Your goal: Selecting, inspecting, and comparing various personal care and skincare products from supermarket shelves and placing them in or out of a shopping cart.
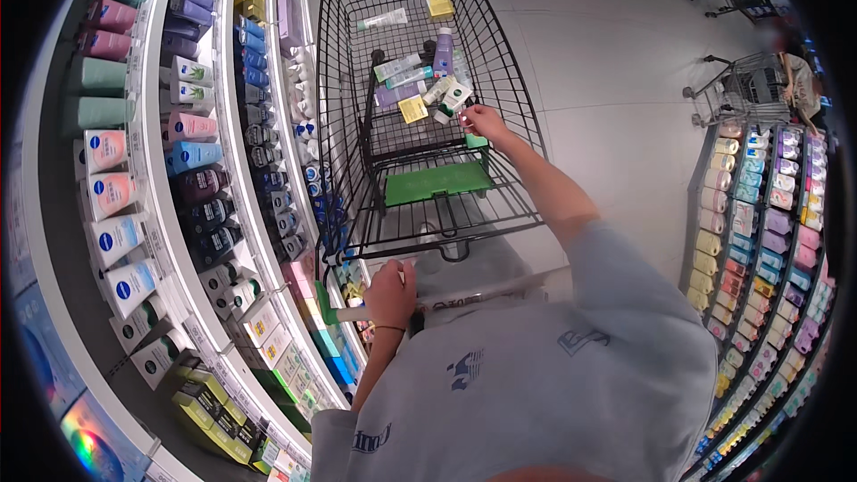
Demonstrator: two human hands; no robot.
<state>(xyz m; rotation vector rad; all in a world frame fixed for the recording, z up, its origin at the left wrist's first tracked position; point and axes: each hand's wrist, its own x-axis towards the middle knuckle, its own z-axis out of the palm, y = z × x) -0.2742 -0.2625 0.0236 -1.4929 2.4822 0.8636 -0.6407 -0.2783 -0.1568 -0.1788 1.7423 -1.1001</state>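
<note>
Right hand [485, 121], frame centre, fingers pinched on 1 small white-and-green box [456, 95] held over the products heaped in the black wire cart [357, 107] — a loose pinch could spill it. Left hand [390, 293] wraps the cart handle [464, 299], lower centre.

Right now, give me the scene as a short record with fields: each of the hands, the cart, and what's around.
left hand: gripping the cart handle
right hand: reaching into the shopping cart, holding a small white and green box
cart contents: purple bottle, yellow boxes, several tubes, lying loose
child seat flap: green, folded down
left side: shelves of tubes and bottles
right side: shelf of coloured bottles
far right: a second cart with another person beside it
</note>
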